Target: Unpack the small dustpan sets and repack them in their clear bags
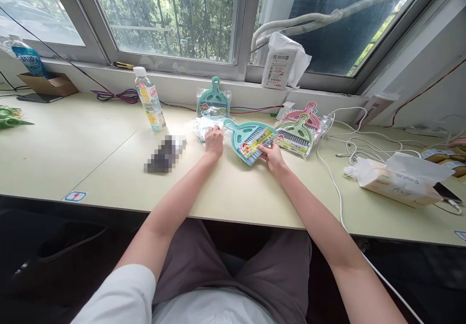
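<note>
A teal mini dustpan and brush set (pixel 244 132) is tilted just above the table, its printed label facing up. My right hand (pixel 274 158) grips it at the bristle edge, thumb over the label. Fingers curled, my left hand (pixel 214 142) presses into a crumpled clear plastic bag (pixel 199 126) left of the set's handle. Behind the bag, another teal dustpan set (pixel 214 98) in clear wrap leans against the wall. To the right lie a wrapped green dustpan set (pixel 299 137) and a pink one (pixel 309 113), partly overlapping.
A drink bottle (pixel 150 101) stands left, with a blurred dark item (pixel 163 156) before it. White cables (pixel 351 144) and a tissue pack (pixel 398 183) occupy the right side. A white packet (pixel 280 64) rests on the window ledge. A cardboard box (pixel 54 89) sits far left.
</note>
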### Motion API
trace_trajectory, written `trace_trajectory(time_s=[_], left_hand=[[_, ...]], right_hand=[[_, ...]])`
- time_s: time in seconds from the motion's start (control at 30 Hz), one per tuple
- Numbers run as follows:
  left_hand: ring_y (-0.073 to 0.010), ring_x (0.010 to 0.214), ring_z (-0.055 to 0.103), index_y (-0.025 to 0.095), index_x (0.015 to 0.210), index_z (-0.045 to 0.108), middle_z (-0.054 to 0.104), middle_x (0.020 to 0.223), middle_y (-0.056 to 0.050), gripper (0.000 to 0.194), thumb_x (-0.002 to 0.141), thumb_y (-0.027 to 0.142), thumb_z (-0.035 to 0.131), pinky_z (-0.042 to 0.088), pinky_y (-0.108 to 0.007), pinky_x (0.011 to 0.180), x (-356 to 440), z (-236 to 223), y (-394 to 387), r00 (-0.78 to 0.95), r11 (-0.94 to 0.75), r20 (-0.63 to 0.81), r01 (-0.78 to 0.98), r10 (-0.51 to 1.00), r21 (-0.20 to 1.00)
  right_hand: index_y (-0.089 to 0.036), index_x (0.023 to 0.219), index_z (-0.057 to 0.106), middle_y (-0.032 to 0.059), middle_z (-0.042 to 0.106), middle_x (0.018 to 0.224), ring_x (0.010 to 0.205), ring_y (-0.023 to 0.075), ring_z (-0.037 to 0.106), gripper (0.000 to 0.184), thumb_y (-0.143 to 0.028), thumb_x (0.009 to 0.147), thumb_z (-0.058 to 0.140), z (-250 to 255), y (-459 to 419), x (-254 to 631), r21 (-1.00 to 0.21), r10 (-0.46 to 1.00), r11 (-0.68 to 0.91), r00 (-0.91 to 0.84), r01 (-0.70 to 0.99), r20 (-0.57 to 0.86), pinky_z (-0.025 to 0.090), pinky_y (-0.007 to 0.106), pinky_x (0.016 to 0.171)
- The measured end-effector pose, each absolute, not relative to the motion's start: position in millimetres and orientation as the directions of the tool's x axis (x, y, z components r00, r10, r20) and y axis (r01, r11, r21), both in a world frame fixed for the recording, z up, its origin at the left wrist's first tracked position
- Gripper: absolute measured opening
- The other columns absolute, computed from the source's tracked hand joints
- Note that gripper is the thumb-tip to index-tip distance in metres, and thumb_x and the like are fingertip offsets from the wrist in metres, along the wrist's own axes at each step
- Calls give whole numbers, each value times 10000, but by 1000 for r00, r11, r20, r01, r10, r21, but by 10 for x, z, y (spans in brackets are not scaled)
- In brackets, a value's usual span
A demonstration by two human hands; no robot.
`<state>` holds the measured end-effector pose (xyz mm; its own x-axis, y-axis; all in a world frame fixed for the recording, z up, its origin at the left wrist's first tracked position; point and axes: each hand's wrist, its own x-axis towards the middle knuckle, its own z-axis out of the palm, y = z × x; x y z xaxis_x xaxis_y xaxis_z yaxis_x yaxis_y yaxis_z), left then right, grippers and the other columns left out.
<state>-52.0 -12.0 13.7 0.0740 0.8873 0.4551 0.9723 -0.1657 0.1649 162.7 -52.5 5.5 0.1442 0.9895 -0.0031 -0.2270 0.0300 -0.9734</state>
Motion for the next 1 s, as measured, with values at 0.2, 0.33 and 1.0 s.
trace_trajectory(time_s=[0.2,0.33,1.0], left_hand=[[-276,1189,435,159,1354,449,450,1369,-119,622,774,-46,358,443,-377,929,-573,140,-106,23,-154,497,962,867,225],[-286,1219,421,171,1407,389,437,1402,-111,668,771,-31,366,437,-393,958,-539,169,-151,51,-179,507,962,861,207],[-232,1305,377,210,1457,337,430,1445,-50,784,718,-51,317,159,-459,1165,-310,168,-303,403,-516,523,853,752,84]], right_hand=[[-235,949,536,9,690,928,796,150,692,292,-129,714,674,5,-466,1668,-979,971,-3,235,-202,-51,612,334,786],[-233,948,535,12,693,949,786,151,695,303,-134,706,688,-29,-436,1684,-979,977,-6,210,-204,-50,614,333,773],[-241,945,512,8,681,1008,895,162,689,311,-145,707,689,4,-428,1767,-954,972,63,236,-292,-8,594,361,851]])
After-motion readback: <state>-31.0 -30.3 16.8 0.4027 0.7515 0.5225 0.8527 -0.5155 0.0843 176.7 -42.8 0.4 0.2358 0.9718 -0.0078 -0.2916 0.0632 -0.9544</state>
